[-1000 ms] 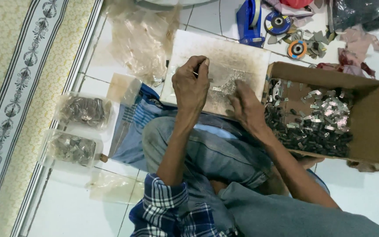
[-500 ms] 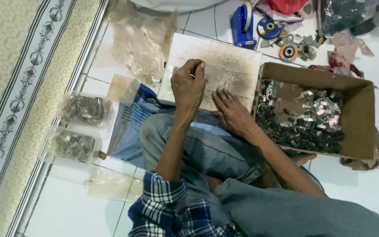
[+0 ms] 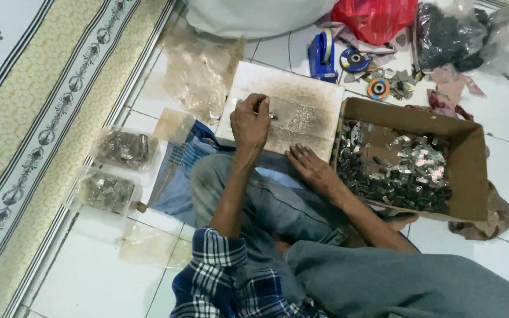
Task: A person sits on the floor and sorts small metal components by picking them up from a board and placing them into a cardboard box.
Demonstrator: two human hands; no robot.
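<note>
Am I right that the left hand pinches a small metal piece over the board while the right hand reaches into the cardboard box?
Not quite. In the head view the right hand rests on the board edge, outside the cardboard box. The left hand does pinch a small metal piece.

Blue-and-white plaid sleeve (image 3: 222, 265) at bottom centre; grey trousers (image 3: 278, 203). Brown cardboard box (image 3: 472, 171) at right holds silvery and dark metal pieces (image 3: 407, 171). Red bag (image 3: 378, 17) at top, blue tape dispenser (image 3: 323, 56), cream floral-bordered rug (image 3: 36, 106) at left.

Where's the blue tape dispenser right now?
In the head view, the blue tape dispenser stands on the tiled floor at top centre, just beyond the far right corner of the white board, left of the small discs.
</note>
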